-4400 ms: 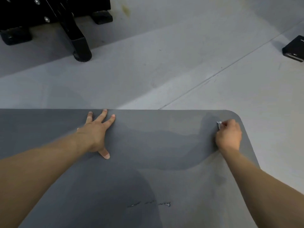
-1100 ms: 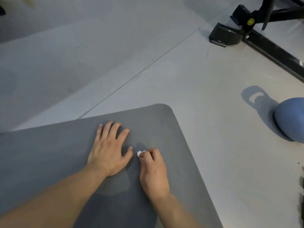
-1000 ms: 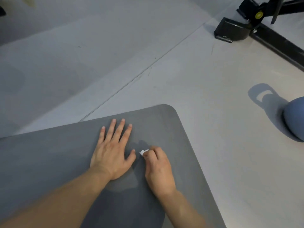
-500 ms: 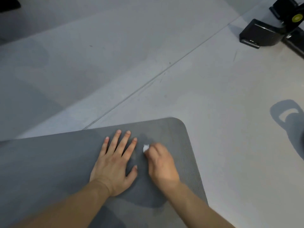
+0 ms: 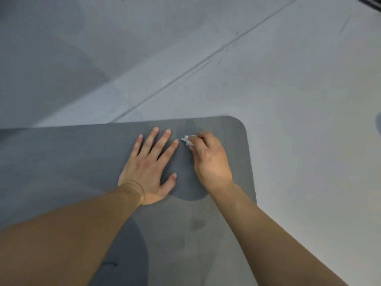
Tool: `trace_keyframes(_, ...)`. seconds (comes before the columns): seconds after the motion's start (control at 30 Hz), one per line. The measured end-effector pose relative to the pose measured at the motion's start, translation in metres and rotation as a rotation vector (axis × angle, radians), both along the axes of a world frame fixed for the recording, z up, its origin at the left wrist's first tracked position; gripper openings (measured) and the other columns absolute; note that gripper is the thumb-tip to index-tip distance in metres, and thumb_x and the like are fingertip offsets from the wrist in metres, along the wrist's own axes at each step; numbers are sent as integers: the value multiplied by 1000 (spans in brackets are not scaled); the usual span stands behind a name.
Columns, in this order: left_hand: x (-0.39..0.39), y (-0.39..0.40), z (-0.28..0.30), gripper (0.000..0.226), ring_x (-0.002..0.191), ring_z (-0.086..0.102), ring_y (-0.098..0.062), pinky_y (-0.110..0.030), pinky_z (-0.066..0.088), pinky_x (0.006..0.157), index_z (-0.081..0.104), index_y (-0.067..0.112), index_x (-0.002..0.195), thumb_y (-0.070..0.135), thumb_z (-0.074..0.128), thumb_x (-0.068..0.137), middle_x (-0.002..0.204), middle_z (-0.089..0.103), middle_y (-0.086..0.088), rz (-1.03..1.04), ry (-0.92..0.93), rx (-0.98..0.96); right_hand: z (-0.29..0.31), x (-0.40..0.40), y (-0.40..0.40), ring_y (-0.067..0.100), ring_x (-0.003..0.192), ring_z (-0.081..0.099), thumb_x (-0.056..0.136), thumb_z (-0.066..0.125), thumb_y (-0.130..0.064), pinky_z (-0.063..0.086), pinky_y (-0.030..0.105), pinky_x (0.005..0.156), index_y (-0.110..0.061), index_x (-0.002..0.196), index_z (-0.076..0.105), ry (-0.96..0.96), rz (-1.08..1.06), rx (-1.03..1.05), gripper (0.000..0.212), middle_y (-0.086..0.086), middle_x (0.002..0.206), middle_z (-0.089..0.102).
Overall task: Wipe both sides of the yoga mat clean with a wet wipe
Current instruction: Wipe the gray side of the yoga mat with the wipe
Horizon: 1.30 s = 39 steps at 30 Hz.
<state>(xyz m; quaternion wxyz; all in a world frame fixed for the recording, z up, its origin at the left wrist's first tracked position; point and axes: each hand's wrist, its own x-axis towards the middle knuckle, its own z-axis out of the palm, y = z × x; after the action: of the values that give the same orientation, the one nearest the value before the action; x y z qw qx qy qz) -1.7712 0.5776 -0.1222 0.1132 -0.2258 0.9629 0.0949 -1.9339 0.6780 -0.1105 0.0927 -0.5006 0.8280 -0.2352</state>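
Note:
A dark grey yoga mat (image 5: pixel 61 162) lies flat on the floor, its rounded far right corner in view. My left hand (image 5: pixel 148 168) rests flat on the mat with fingers spread. Just to its right, my right hand (image 5: pixel 210 162) pinches a small crumpled white wet wipe (image 5: pixel 187 140) against the mat near that corner. Darker damp patches show on the mat around and below both hands.
Pale grey floor (image 5: pixel 288 100) surrounds the mat, crossed by a thin diagonal seam (image 5: pixel 195 65). A bit of black equipment (image 5: pixel 371 2) shows at the top right corner. A dark shadow edge (image 5: pixel 379 124) touches the right border.
Both hands have stayed close together near the mat's right corner and slid slightly farther toward its far edge. The view has tilted down, so the black stand and blue object left the frame.

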Motion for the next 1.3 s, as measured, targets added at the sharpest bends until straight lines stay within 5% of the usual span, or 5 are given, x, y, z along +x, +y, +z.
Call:
trace_keyframes(0.2, 0, -1, 1, 85, 155, 0, -31, -58, 11, 122, 24, 20, 160, 60, 38, 86, 169, 7, -5, 7, 32, 5, 2, -1, -14, 31, 73, 53, 80, 63, 1, 47, 41, 64, -8, 84, 65, -2, -38, 51, 10, 11, 86, 56)
trace_keyframes(0.43, 2, -1, -2, 84, 155, 5, -33, -58, 12, 122, 29, 19, 158, 59, 41, 85, 168, 13, -6, 4, 83, 5, 8, 34, 48, 27, 76, 55, 89, 57, -3, 48, 37, 69, -11, 98, 69, 7, -19, 27, 17, 5, 89, 57)
trace_keyframes(0.7, 3, -1, -6, 87, 155, -6, -29, -56, 9, 123, 16, 22, 161, 62, 36, 87, 169, -1, -10, 21, 66, -2, 6, -2, -46, 32, 68, 56, 75, 63, 6, 45, 35, 57, -5, 74, 67, 41, -199, -42, 12, 11, 79, 58)
trace_keyframes(1.03, 2, -1, -9, 88, 156, -5, -28, -56, 9, 123, 19, 26, 161, 62, 42, 84, 169, 1, -7, 40, 92, 27, 9, 37, 66, 24, 84, 59, 90, 57, -4, 50, 36, 73, -15, 101, 69, 39, -131, 15, 20, 0, 97, 60)
trace_keyframes(1.3, 4, 0, -8, 83, 155, -2, -31, -57, 10, 123, 22, 31, 160, 62, 40, 85, 169, 6, -6, 14, 77, 0, 5, -25, -29, 34, 69, 54, 75, 62, 7, 44, 38, 59, -6, 74, 63, 75, -209, -6, 13, 12, 80, 56)
